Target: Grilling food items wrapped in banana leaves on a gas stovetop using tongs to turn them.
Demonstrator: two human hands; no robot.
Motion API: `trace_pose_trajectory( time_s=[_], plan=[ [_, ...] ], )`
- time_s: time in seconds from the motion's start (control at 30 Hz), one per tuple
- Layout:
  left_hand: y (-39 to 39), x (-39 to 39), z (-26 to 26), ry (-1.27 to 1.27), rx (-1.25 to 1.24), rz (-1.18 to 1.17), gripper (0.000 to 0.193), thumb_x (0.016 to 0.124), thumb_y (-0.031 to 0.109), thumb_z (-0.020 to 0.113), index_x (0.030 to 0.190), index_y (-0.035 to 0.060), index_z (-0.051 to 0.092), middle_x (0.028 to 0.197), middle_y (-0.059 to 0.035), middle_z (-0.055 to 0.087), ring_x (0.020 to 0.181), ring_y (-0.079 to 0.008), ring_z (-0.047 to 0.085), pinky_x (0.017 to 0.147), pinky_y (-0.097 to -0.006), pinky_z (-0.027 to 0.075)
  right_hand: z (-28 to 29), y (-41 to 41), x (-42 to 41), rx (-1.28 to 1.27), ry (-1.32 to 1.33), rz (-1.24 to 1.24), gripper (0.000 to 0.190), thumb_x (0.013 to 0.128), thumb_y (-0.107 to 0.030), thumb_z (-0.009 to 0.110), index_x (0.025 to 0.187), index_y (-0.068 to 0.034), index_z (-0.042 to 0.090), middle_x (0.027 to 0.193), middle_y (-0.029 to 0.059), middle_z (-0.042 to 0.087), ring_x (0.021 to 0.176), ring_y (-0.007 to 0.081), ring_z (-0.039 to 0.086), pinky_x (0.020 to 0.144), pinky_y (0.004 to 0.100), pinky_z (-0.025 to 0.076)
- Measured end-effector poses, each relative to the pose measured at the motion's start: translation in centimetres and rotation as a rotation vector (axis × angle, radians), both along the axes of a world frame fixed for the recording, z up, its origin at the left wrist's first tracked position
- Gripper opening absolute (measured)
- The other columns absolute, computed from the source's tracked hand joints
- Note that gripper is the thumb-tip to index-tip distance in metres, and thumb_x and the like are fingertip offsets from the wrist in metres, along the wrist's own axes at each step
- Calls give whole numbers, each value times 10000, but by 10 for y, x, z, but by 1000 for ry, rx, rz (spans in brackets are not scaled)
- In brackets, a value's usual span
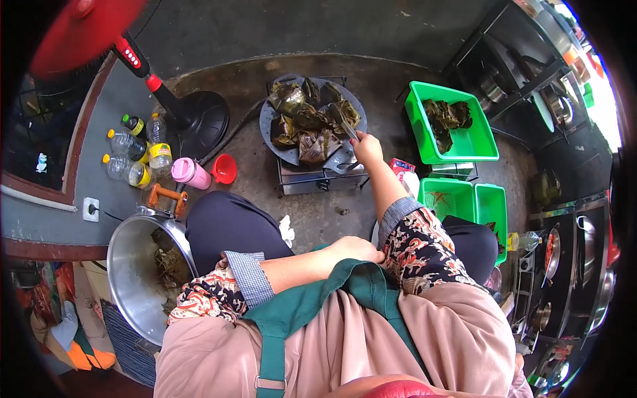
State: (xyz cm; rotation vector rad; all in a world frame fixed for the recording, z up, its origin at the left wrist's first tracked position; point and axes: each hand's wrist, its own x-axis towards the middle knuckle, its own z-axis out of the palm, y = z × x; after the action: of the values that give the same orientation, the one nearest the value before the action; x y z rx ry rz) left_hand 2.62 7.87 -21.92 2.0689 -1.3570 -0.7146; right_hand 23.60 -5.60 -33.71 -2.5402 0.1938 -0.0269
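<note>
My right hand (367, 148) grips metal tongs (350, 130), whose tips reach a leaf-wrapped parcel (346, 113) at the right of a round grey pan (272, 134). Several browned, charred leaf parcels cover the pan, one with a pale wrap (318, 146) nearest me. The pan sits over a metal gas stove (318, 181) on the floor. Lying across my lap, my left hand (356, 250) rests against my right sleeve; its fingers are partly hidden and I see nothing in it.
Right: a green tub (480, 144) of leaf parcels, smaller green baskets (448, 181) below. Left: a large metal pot (134, 278), a pink tumbler (191, 174), a red funnel (224, 169), several plastic bottles (160, 149) and a standing fan (199, 119). Metal shelves with pans line the right side.
</note>
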Motion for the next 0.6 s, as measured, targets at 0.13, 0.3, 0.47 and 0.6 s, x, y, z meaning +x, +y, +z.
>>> trace_pose_trajectory(
  time_s=[0.13, 0.3, 0.47, 0.6],
  plan=[
    [0, 0, 1, 7, 1, 5, 300, 818, 304, 582, 881, 11, 566, 752, -199, 613, 770, -375, 609, 676, -462, 488, -2, 1, 2, -8, 17, 2, 357, 803, -262, 626, 1123, -106, 628, 993, 201, 639, 960, 345, 607, 850, 399, 461],
    [-1, 1, -3, -1, 8, 5, 305, 817, 309, 584, 874, 10, 570, 752, -198, 614, 768, -372, 611, 676, -459, 489, -2, 5, 7, 64, -76, 29, 365, 808, -257, 617, 1131, -87, 623, 910, 185, 662, 887, 320, 637, 801, 380, 475],
    [-3, 1, -3, -6, 18, -2, 312, 813, 319, 589, 861, 11, 582, 757, -200, 616, 779, -369, 614, 685, -458, 492, -13, 1, 19, 135, -1, 60, 355, 812, -242, 614, 1130, -84, 626, 806, 133, 674, 782, 256, 651, 742, 349, 478],
    [-3, 1, -5, -2, 20, -6, 317, 811, 322, 591, 861, 9, 585, 761, -199, 618, 782, -366, 615, 686, -457, 493, -19, -4, 19, 103, 53, 45, 336, 814, -240, 615, 1122, -107, 635, 783, 114, 673, 749, 233, 648, 727, 341, 478]
  ],
)
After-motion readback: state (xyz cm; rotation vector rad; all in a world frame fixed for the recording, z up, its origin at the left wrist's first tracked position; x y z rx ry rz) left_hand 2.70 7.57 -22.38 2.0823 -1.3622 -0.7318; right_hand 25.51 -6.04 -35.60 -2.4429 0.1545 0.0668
